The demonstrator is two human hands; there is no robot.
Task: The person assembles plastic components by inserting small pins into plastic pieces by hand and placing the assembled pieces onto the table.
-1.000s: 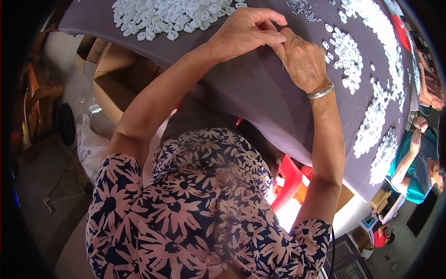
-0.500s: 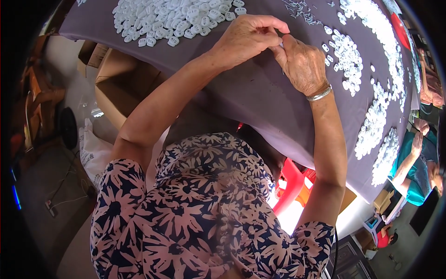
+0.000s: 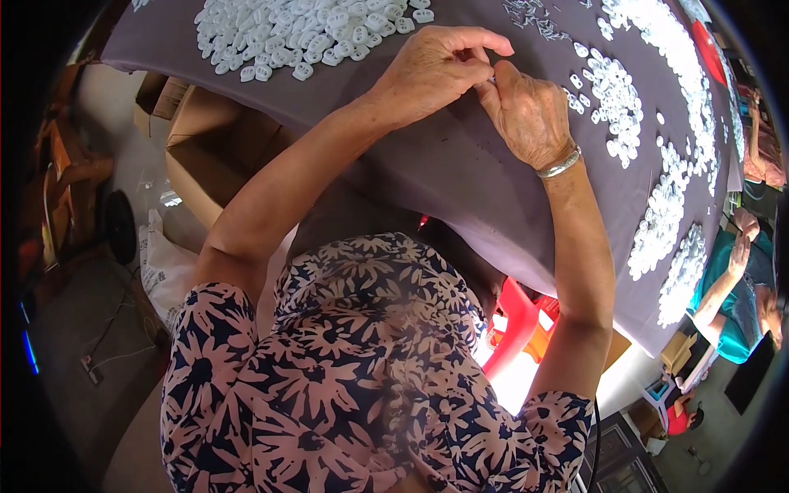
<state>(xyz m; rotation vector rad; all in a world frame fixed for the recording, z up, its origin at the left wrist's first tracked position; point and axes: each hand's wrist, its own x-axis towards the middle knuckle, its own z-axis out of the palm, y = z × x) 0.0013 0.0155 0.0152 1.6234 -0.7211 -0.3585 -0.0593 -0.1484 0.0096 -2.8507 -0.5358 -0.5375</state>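
Observation:
Over the dark cloth-covered table (image 3: 468, 181), my left hand (image 3: 436, 72) and my right hand (image 3: 530, 115) meet at their fingertips. Thumb and fingers of both are pinched together around something tiny; only a pale speck shows, and the fingers hide the rest. The left index finger reaches out above the pinch. Beyond my left hand spreads a big heap of small white plastic pieces (image 3: 296, 33) with holes in them. A smaller cluster of white pieces (image 3: 615, 107) lies just right of my right hand. Thin metal pins or nails (image 3: 536, 18) are scattered at the far side.
More piles of white pieces (image 3: 657, 218) run along the table's right side. An open cardboard box (image 3: 205, 148) stands below the left edge, beside a white bag (image 3: 164, 263). Something red (image 3: 514, 320) is under the table. A person in teal (image 3: 731, 287) sits at the right.
My right hand has shifted slightly left and downward, and its fingers have turned a little. The left hand stays nearly in place; both remain pinched together.

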